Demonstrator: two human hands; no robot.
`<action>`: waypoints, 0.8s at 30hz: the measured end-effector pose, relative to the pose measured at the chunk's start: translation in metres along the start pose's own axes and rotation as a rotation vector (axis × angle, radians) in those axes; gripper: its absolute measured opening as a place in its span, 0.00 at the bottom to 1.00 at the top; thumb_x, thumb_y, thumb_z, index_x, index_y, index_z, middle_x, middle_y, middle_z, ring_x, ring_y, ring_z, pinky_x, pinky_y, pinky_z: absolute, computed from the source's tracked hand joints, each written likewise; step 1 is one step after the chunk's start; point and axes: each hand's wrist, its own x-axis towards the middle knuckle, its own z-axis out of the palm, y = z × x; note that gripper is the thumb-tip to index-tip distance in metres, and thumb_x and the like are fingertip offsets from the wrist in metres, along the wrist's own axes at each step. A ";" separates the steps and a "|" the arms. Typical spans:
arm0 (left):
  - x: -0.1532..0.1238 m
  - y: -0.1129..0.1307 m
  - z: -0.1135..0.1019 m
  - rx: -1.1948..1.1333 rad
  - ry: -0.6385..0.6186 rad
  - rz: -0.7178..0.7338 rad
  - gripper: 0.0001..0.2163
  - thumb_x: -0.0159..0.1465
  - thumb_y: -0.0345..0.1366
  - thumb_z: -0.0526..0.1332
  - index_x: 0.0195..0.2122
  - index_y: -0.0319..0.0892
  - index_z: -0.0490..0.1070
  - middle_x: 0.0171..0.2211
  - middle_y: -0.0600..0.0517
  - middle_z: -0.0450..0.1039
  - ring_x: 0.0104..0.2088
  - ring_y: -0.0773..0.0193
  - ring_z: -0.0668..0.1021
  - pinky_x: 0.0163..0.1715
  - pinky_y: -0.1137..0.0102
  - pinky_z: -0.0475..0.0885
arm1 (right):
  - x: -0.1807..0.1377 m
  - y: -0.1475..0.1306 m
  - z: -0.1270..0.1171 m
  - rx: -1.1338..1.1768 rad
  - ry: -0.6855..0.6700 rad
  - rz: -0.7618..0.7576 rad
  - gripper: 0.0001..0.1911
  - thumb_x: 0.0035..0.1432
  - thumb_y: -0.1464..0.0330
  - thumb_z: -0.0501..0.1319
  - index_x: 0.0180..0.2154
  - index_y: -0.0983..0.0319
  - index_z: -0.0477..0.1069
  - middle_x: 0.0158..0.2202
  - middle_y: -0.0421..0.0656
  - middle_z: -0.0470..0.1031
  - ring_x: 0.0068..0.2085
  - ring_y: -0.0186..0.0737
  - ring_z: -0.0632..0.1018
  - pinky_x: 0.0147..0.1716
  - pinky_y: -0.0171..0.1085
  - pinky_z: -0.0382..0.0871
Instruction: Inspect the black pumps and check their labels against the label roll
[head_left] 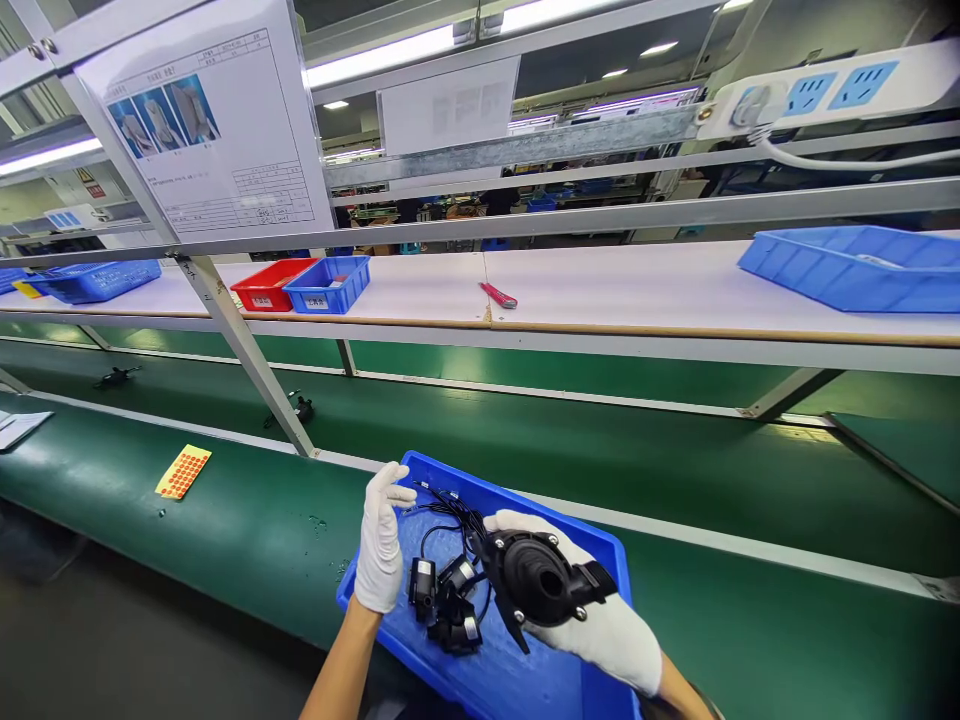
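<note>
My right hand (pixel 600 635), in a white glove, is closed around a black pump (pixel 536 580) with a stepped round opening and several silver screws. It holds the pump above a blue tray (pixel 600 530). My left hand (pixel 381 540), also gloved in white, is at the tray's left side with its fingers apart and nothing in them. Inside the tray lie several smaller black units (pixel 454 620) with white labels. Thin black cables (pixel 457 515) are bunched at the tray's far end, partly hidden behind the pump.
A sheet of orange stickers (pixel 184 472) lies on the green bench at left. Black parts (pixel 301 408) sit on the green belt beyond. The shelf holds a red bin (pixel 262 285), a blue bin (pixel 328 285), a red utility knife (pixel 498 295) and a blue tray (pixel 855 265).
</note>
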 end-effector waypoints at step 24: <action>-0.004 -0.005 -0.001 0.002 -0.025 -0.081 0.25 0.80 0.55 0.43 0.65 0.47 0.68 0.60 0.44 0.74 0.50 0.57 0.79 0.55 0.56 0.75 | -0.002 0.008 -0.001 -0.090 0.080 -0.019 0.31 0.50 0.65 0.72 0.58 0.56 0.77 0.58 0.51 0.82 0.60 0.60 0.83 0.62 0.56 0.80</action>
